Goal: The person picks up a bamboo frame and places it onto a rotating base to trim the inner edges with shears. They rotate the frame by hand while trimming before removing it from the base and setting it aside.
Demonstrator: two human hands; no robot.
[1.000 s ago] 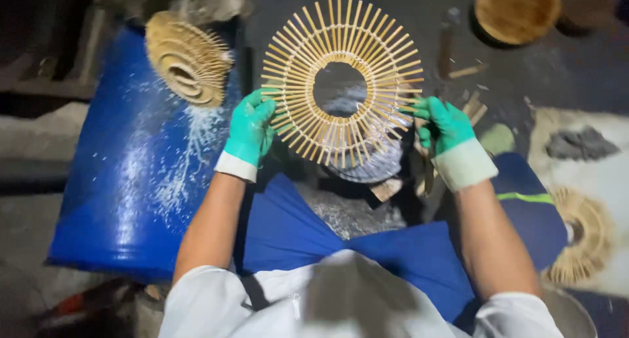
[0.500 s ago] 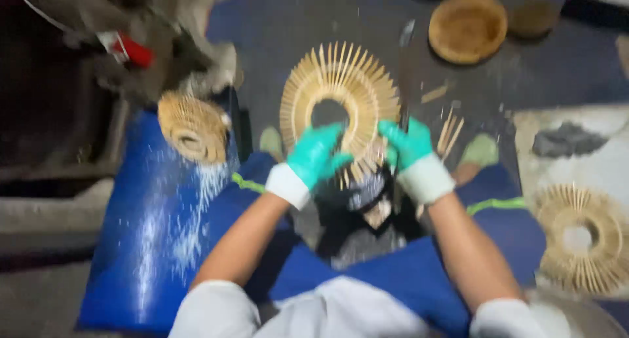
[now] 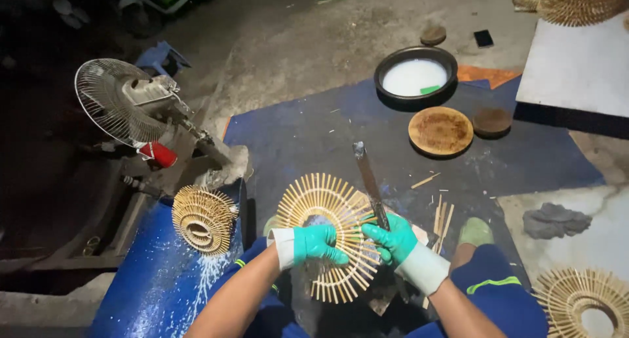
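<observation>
Both hands wear teal gloves with white cuffs: left hand (image 3: 319, 242), right hand (image 3: 395, 238). Blue trousers carry a thin green stripe. Forearms are bare.

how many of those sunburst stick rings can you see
3 clearly: one in both hands, a stack on the blue drum, one bottom right. More may sit top right.

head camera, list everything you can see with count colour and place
sunburst stick ring: 1, tan, centre, held in both hands
long blade: 1, dark, in the right hand, over the ring
finished stick rings: 2 whole in view, tan, one on the blue surface at left, one at bottom right
fan: 1, grey, far left
bowl of white liquid: 1, black, top centre
round disc: 1, brown, below the bowl
loose sticks: several, tan, right of the hands
mat: 1, dark blue, on the floor
rag: 1, grey, right
left hand: green glove, fingers gripping the ring
right hand: green glove, gripping the blade
</observation>
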